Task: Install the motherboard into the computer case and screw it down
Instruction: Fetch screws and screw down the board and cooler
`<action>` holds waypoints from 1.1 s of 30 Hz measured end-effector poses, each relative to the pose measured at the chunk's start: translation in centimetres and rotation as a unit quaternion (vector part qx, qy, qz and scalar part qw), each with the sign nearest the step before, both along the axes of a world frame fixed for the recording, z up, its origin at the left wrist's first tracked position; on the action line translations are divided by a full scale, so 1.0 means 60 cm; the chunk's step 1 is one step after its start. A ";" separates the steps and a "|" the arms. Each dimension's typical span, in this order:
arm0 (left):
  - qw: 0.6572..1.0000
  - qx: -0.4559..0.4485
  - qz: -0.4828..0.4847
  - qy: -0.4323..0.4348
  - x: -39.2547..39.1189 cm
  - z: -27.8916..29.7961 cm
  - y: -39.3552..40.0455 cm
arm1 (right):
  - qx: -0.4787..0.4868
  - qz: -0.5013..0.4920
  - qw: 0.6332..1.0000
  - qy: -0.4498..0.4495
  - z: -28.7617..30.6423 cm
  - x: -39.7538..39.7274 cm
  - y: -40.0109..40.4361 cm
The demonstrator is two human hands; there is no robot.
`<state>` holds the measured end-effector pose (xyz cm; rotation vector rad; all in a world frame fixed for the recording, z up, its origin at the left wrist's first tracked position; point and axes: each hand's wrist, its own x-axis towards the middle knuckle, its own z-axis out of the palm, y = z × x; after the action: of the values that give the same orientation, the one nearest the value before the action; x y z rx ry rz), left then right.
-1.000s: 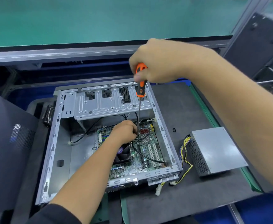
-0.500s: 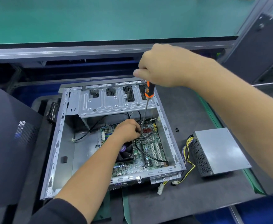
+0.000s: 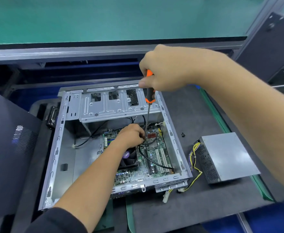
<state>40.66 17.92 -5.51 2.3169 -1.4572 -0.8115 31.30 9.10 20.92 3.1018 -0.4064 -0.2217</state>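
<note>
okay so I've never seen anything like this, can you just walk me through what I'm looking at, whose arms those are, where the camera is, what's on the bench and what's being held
There is no machine here: the arms belong to a person, and the single picture comes from a wide-angle camera worn on that person's head, looking forward and down.

In the middle sits an open computer case, lying on a dark mat. A green motherboard with a black cooling fan lies inside it.

The right hand grips an orange and black screwdriver, whose shaft points down into the case. The left hand is curled around the lower shaft near the tip, apparently steadying it; the tip itself is hidden.

To the right of the case lies a grey power supply with yellow and black wires. Between them are a few small dark bits, probably screws.
</note>
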 end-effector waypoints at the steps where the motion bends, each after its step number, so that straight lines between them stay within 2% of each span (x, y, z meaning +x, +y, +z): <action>1: 1.000 0.000 0.002 0.003 0.000 0.000 0.000 | 0.000 -0.009 1.000 -0.004 -0.001 0.001 -0.001; 5: 1.000 -0.006 -0.007 -0.009 -0.002 0.001 0.000 | 0.019 -0.016 1.000 -0.003 -0.008 -0.001 -0.005; 8: 0.998 -0.018 -0.040 -0.048 -0.001 0.003 -0.002 | 0.072 -0.004 0.997 -0.020 -0.007 -0.009 -0.007; 11: 0.995 -0.055 -0.042 -0.075 -0.010 0.013 -0.012 | 0.131 -0.008 0.983 -0.124 0.004 -0.021 -0.011; 14: 0.988 -0.099 -0.028 -0.111 -0.021 0.027 -0.021 | 0.143 -0.039 0.968 -0.201 0.023 -0.034 -0.027; 18: 0.972 -0.091 -0.070 -0.205 -0.030 0.034 -0.018 | 0.092 -0.052 0.972 -0.212 0.025 -0.044 -0.041; 21: 0.954 -0.120 -0.131 -0.243 -0.045 0.036 -0.020 | 0.076 -0.039 0.972 -0.218 0.014 -0.051 -0.039; 31: 0.929 -0.189 -0.176 -0.265 -0.050 0.056 -0.014 | 0.086 -0.016 0.975 -0.203 -0.034 -0.062 -0.031; 33: 0.937 -0.163 -0.193 -0.240 -0.059 0.053 -0.016 | 0.093 -0.014 0.975 -0.202 -0.040 -0.064 -0.031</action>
<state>37.12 16.97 -2.35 2.0812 -2.1095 -0.0478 27.45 7.21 18.52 3.3200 -0.4575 0.4026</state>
